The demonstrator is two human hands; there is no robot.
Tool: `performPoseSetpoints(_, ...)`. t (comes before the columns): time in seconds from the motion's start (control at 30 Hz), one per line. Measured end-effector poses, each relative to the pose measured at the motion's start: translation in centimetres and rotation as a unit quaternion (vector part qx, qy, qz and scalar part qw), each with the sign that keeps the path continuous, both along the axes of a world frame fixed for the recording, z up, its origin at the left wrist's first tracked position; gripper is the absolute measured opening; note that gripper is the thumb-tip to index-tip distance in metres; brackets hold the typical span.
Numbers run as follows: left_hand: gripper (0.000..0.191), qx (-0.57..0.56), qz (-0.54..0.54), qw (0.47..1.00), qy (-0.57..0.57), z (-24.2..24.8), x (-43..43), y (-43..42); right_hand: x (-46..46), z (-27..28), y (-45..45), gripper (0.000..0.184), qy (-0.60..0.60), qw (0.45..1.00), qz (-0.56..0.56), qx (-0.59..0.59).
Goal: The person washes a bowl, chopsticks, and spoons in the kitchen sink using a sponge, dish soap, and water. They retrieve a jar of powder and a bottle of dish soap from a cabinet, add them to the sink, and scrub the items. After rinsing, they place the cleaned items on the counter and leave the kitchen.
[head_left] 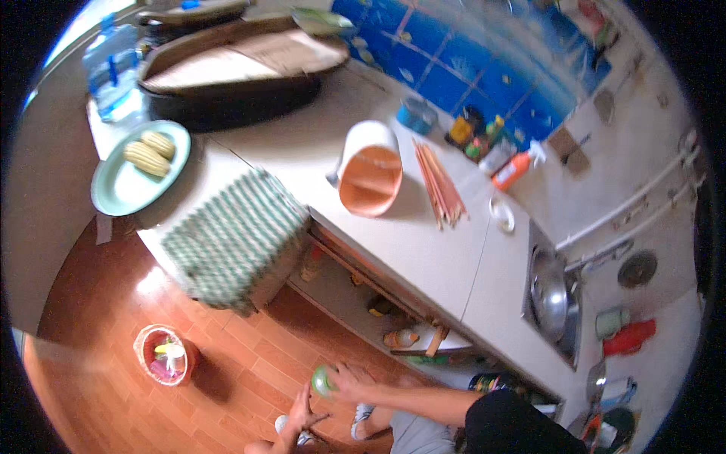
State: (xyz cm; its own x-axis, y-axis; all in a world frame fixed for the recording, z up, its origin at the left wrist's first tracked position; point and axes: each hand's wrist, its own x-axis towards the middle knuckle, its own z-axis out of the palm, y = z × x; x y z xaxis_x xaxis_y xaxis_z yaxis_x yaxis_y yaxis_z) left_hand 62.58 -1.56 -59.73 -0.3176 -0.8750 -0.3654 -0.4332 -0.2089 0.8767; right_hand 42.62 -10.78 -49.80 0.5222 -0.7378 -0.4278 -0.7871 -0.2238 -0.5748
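Note:
A small round green object (323, 381), perhaps a container, is in the fingers of my right hand (349, 384), above the tiled floor. My left hand (302, 412) is just below and to the left of it in the picture, fingers spread and nothing in the palm. I cannot tell whether its fingertips touch the green object. Beyond my hands stands a white-topped counter (437, 249). On it are a green-and-white checked cloth (238, 232) hanging over the edge, a white cylindrical container (371, 170) with an orange inside, and a bundle of thin reddish sticks (439, 187).
A lined waste bin (164, 356) with litter stands on the floor (238, 374) to the left. Two corn cobs (148, 154) lie on a pale green plate (110, 190) by the counter's corner. Further along are an orange spray bottle (511, 170) and a steel sink (547, 289).

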Motion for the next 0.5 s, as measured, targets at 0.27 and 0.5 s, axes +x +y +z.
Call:
performPoseSetpoints(0.27, 0.109, -0.019, 0.137, 0.972, 0.189, 24.4, -1.8, 10.8, 2.0, 27.8, 8.9, 0.053, 0.028, 0.996, 0.054, 0.066)
performPoseSetpoints(0.5, 0.102, -0.071, 0.155, 0.971, 0.168, 46.8, -0.2, 10.3, 2.3, 43.6, 10.6, 0.058, 0.051, 0.991, 0.114, -0.046)
